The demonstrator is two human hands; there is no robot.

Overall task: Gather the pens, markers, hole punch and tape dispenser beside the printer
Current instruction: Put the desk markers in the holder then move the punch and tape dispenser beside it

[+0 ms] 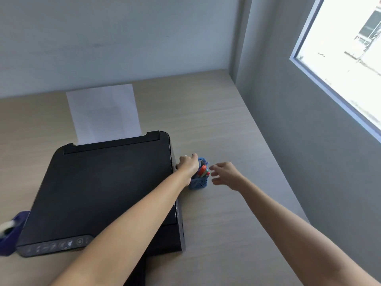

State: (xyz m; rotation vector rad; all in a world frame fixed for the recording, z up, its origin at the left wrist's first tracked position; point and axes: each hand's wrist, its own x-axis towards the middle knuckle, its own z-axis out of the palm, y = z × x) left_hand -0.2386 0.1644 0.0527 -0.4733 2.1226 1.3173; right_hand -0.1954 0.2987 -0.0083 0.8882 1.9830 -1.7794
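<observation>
A blue mesh pen holder (199, 181) stands on the desk just right of the black printer (107, 188). Several pens and markers (203, 171), one with a red cap, stick out of it. My left hand (188, 164) reaches over the printer's right edge and grips the holder's left rim. Just right of the holder, my right hand (224, 174) hovers with fingers spread, not touching it. A dark blue tape dispenser (9, 234) with a white roll sits at the printer's left, partly cut off by the frame edge. No hole punch is in view.
A white sheet (103, 112) rises from the printer's rear feed. The light wooden desk (226, 124) runs into a corner, with a grey wall behind and a grey wall with a bright window (346, 58) at the right.
</observation>
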